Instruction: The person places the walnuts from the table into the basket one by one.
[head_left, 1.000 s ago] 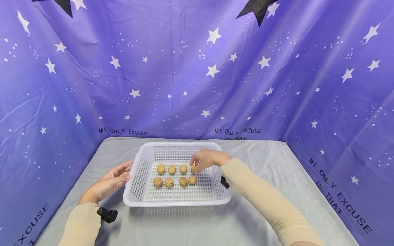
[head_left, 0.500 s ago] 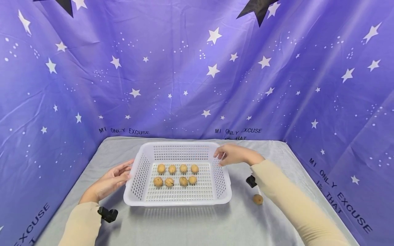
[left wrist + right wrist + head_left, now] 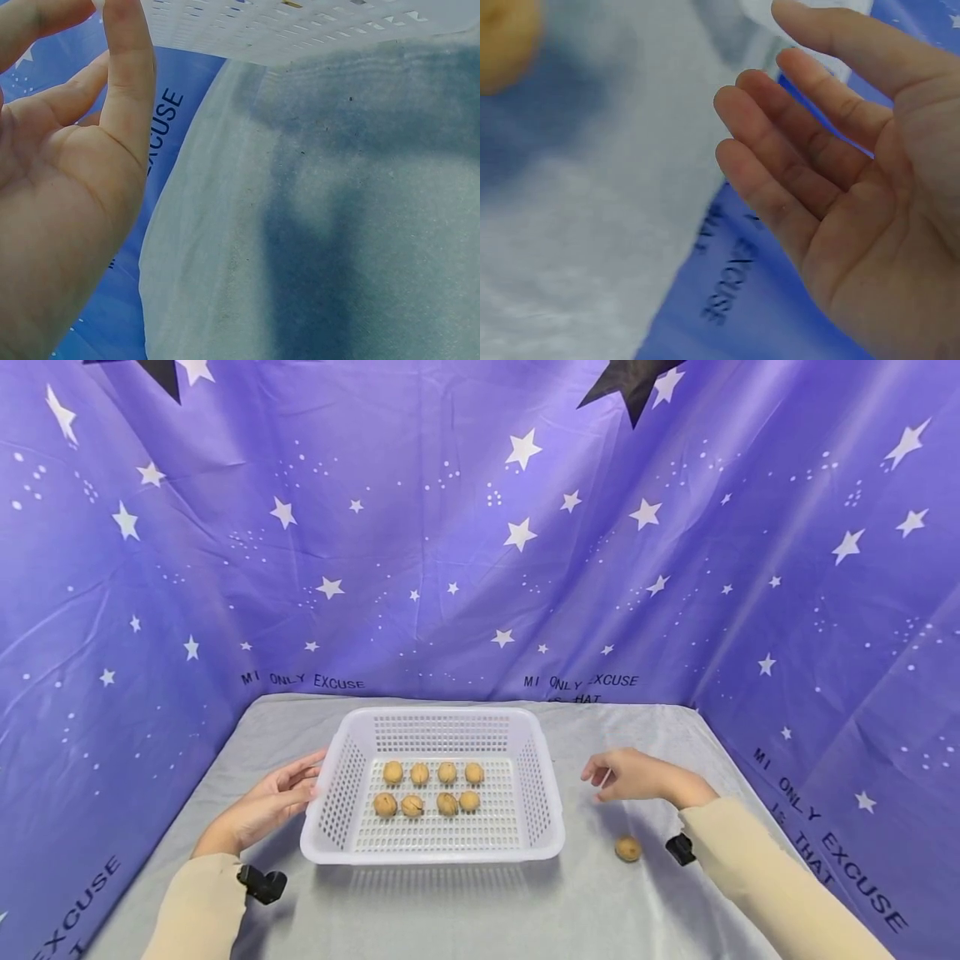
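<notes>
A white perforated plastic basket (image 3: 431,857) stands on the grey cloth, with several walnuts (image 3: 412,806) in two rows on its floor. At its left end my left hand (image 3: 262,803) holds the rim with thumb and fingertips. Right of the basket, my right hand (image 3: 637,775) hovers over the cloth, fingers loosely bent and holding nothing. In the right wrist view its palm (image 3: 885,202) is in sight. One loose walnut (image 3: 627,848) lies on the cloth below this hand; part of it shows in the right wrist view's upper left corner.
Grey cloth (image 3: 450,910) covers the table. Purple star-printed curtains (image 3: 420,527) close in the back and both sides. A small black wrist camera (image 3: 262,885) sits on the left sleeve, another black one (image 3: 681,849) on the right.
My right hand has left the back row's rightmost walnut in the basket and moved right, out past the rim. The loose walnut has come into view. My left hand has stayed put.
</notes>
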